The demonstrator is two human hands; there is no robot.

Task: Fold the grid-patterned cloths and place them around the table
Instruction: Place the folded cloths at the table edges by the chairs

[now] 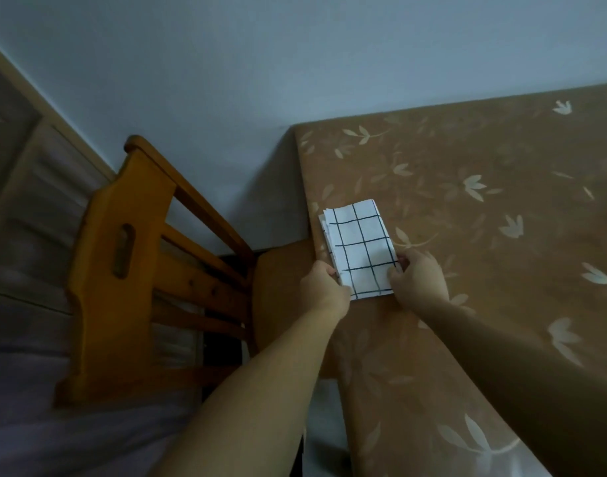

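White cloth (358,249) with a dark grid is found folded small, laid at the edge of the table (484,235) nearest the wooden chair (133,263). Its near corners are pinched by the left hand (324,287) and right hand (419,277). Risk noted: if released unevenly, the layers could be splayed or dragged over the edge.

Folded cloth (358,242) lies flat on table (484,235), close to table's left edge, short of far corner. Left hand (324,287) holds cloth's near-left corner; right hand (419,278) holds near-right edge. Chair (123,270) stands left of table, just beside it. Wall (226,80) behind both.
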